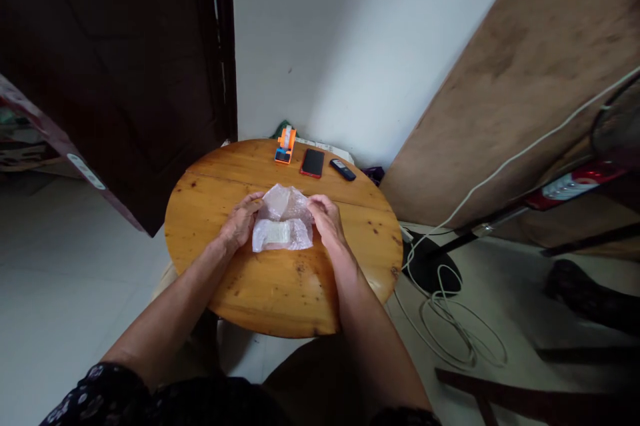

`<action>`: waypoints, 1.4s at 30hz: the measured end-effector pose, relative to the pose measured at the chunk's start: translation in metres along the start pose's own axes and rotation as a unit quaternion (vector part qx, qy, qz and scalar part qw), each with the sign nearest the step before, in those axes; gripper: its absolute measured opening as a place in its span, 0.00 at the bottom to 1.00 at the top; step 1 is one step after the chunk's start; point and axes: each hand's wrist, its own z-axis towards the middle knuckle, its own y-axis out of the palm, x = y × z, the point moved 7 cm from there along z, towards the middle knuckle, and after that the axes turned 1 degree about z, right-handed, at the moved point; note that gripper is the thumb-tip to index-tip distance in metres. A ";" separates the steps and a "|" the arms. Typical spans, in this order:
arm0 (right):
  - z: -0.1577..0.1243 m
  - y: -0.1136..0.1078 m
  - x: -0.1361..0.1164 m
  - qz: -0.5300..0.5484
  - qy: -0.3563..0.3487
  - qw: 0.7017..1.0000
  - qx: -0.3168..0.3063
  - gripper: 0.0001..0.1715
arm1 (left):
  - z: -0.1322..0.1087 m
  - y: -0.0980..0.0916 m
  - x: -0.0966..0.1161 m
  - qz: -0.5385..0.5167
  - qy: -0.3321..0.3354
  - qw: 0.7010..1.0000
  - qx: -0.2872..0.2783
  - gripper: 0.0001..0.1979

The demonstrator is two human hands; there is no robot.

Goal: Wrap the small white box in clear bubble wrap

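A sheet of bubble wrap (pixel 277 201) lies on the round wooden table (pixel 300 299), its near part folded over a small pale block-like item (pixel 278 233). That item shows only dimly through the plastic. At the wrap's left edge, my left hand (pixel 242 221) has its fingers closed on the upper left corner. On the opposite side, my right hand (pixel 326 218) pinches the upper right edge between thumb and fingers. The far part of the wrap stands slightly raised between both hands.
Toward the table's back are an orange and blue tape dispenser (pixel 285 145), a dark phone with a red edge (pixel 313 163) and a small black keypad handset (pixel 343 169). A white cable (pixel 457 339) coils on the floor at right, beside a black stand base (pixel 434 266). A brown board (pixel 500 66) leans on the wall.
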 end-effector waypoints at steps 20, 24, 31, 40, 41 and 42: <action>-0.005 0.005 0.004 0.135 0.077 0.988 -0.023 0.24 | -0.006 -0.007 0.027 0.200 0.141 0.968 0.056 0.23; -0.006 0.007 0.009 0.046 0.088 0.992 -0.078 0.19 | -0.012 -0.006 0.032 0.346 0.153 0.925 0.045 0.22; -0.003 0.008 0.002 0.014 -0.007 0.999 -0.029 0.18 | -0.008 -0.010 0.022 0.399 0.104 0.911 0.031 0.06; 0.019 -0.034 0.016 -0.113 -0.029 0.986 0.121 0.27 | 0.004 -0.038 0.027 0.205 0.091 0.958 0.177 0.20; 0.018 -0.037 0.013 -0.117 -0.043 0.983 0.135 0.27 | 0.002 -0.038 0.031 0.212 0.115 0.952 0.190 0.21; 0.017 -0.037 0.009 -0.105 -0.056 0.983 0.143 0.25 | -0.001 -0.038 0.036 0.222 0.147 0.943 0.197 0.22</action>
